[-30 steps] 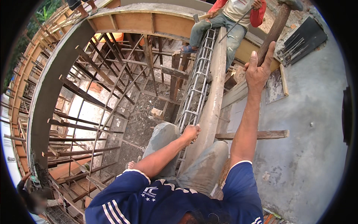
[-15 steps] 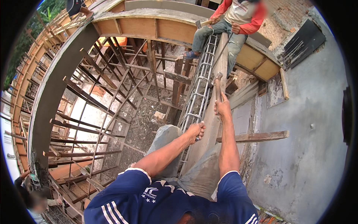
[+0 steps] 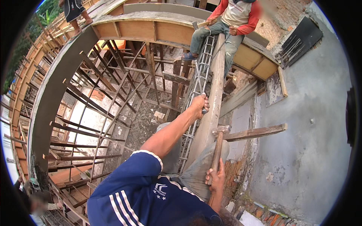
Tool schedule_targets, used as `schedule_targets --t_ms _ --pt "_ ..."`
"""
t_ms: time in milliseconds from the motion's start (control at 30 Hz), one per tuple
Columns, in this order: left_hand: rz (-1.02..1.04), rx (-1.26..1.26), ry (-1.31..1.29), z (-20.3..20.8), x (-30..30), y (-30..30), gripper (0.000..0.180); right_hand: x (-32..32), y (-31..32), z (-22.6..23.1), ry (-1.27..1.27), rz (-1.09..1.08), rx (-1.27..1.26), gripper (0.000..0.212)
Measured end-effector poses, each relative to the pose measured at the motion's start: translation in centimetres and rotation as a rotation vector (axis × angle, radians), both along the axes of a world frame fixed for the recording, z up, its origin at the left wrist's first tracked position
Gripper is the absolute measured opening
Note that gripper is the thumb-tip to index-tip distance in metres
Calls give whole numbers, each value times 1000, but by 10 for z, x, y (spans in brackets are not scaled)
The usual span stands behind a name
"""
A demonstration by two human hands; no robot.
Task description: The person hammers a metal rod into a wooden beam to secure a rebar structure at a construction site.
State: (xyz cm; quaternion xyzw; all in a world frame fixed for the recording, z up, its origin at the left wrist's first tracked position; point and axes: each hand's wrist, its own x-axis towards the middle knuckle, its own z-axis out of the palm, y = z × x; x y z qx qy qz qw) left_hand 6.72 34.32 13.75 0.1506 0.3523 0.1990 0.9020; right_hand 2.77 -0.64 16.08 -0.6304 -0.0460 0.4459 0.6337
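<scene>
My left hand (image 3: 199,105) is closed around a metal rod (image 3: 198,77), whose upper part slants up over the rebar cage (image 3: 205,62); its dark lower end pokes out below my fist. In my right hand (image 3: 215,177) is a hammer (image 3: 217,148), gripped low on its wooden handle. The steel head stands upward, over my right thigh and near the end of a timber beam (image 3: 256,133). A long formwork board (image 3: 214,88) runs between my legs along the right side of the cage.
Another person (image 3: 235,19) sits astride the far end of the board, holding a hammer (image 3: 201,24). A curved concrete beam (image 3: 51,98) arcs around on the left, with wooden props (image 3: 90,132) below it. To the right stands a grey plastered wall (image 3: 305,124). Someone's bare legs show far left.
The hammer in my right hand has come back and down toward my body. My left hand has moved farther forward along the cage with the rod. The far-left person shows more fully.
</scene>
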Motion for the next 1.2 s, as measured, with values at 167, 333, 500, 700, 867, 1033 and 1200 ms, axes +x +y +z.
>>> schedule_targets --t_ms 167,333,500,700,867,1033,1200 --pt "-192 102 96 26 -138 -105 34 -73 -38 19 -20 4 36 80" --pt "-483 454 280 61 -276 -211 43 -62 -91 18 408 363 -3 35" --pt "-559 534 348 80 -364 -259 44 -110 -107 56 235 360 -12 32" --pt "-636 660 547 98 -442 -306 49 -99 -144 16 453 396 64 31" --pt "-686 554 537 69 -475 -323 49 -161 -145 84 178 288 -20 48" --pt "-685 552 565 90 -460 -348 31 -178 -170 83 248 320 88 70" --pt "-520 48 180 100 -431 -368 24 -178 -190 49 300 350 186 45"
